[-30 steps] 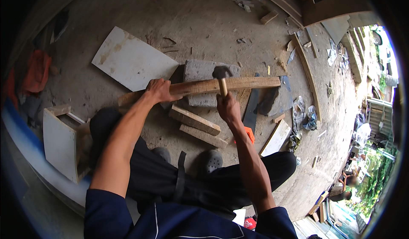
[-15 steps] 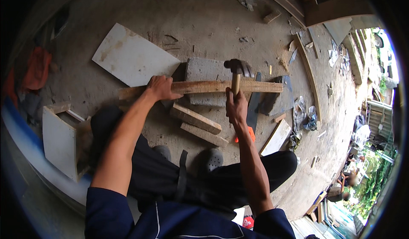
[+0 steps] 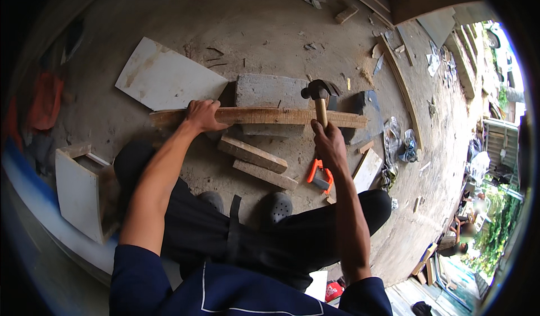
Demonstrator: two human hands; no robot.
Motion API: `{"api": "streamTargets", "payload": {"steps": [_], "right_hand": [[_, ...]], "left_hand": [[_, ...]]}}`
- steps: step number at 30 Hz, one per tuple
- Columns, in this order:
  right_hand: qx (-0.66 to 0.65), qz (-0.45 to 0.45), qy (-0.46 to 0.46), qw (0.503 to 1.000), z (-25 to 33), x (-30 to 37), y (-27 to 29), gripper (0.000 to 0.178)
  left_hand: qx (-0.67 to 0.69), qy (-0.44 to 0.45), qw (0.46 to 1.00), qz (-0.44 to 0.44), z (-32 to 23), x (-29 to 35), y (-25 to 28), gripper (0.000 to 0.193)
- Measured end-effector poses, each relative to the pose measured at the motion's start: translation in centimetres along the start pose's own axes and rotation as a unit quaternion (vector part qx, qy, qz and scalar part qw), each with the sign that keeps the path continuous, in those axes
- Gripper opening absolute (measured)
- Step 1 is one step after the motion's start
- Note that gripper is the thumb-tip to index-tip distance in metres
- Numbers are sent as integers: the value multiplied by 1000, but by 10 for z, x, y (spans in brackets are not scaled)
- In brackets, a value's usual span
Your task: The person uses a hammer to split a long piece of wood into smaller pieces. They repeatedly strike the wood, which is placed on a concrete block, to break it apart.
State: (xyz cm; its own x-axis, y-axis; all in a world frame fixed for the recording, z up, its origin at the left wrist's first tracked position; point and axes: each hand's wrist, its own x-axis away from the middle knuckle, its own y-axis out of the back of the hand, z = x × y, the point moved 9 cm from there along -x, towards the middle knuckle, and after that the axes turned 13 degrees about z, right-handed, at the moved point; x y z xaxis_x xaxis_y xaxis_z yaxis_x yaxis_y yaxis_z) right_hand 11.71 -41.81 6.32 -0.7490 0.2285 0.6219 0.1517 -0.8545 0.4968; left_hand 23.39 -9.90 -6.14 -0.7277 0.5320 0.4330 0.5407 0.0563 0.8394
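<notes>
A long wooden plank (image 3: 264, 116) lies crosswise in front of me, over a grey concrete block (image 3: 271, 90). My left hand (image 3: 202, 117) is closed round it near its left end. In my right hand (image 3: 329, 141) is a claw hammer (image 3: 321, 108), gripped by its wooden handle. Its dark head is raised over the right part of the plank; I cannot tell how high. A thin, nail-like piece (image 3: 279, 104) shows at the plank's far edge. Below the plank, beside my right forearm, lies an orange saw-like handle (image 3: 319, 176).
Two short wood pieces (image 3: 253, 154) lie before my shoes. A white board (image 3: 169, 75) rests beyond my left hand, and an open white box (image 3: 79, 189) stands at the left. At right are a dark block (image 3: 369, 113), plastic scraps (image 3: 408, 147) and a long wooden strip (image 3: 404, 93).
The hammer and my right hand have moved a little right, and the handle leans differently. More of the orange handle shows. My left hand stays on the plank; the whole view has shifted slightly.
</notes>
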Motion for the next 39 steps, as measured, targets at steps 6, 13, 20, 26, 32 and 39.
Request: {"api": "streamTargets", "payload": {"steps": [6, 13, 20, 26, 32, 39], "right_hand": [[-5, -3, 1, 1000, -19, 30, 42, 44], [72, 24, 14, 997, -11, 57, 62, 36], [106, 54, -47, 992, -22, 87, 69, 37], [120, 33, -58, 991, -51, 97, 71, 42], [71, 58, -164, 982, -43, 145, 67, 45], [50, 85, -228, 969, -46, 170, 35, 38]], "left_hand": [[-81, -100, 964, -233, -28, 22, 54, 60], [-173, -159, 923, -305, -23, 11, 81, 71], [-128, -236, 923, -276, -23, -4, 103, 58], [-200, -319, 897, -233, -60, -38, 93, 29], [-242, -411, 855, -204, -113, -82, 77, 29], [-280, -378, 882, -23, -143, -126, 74, 39]]}}
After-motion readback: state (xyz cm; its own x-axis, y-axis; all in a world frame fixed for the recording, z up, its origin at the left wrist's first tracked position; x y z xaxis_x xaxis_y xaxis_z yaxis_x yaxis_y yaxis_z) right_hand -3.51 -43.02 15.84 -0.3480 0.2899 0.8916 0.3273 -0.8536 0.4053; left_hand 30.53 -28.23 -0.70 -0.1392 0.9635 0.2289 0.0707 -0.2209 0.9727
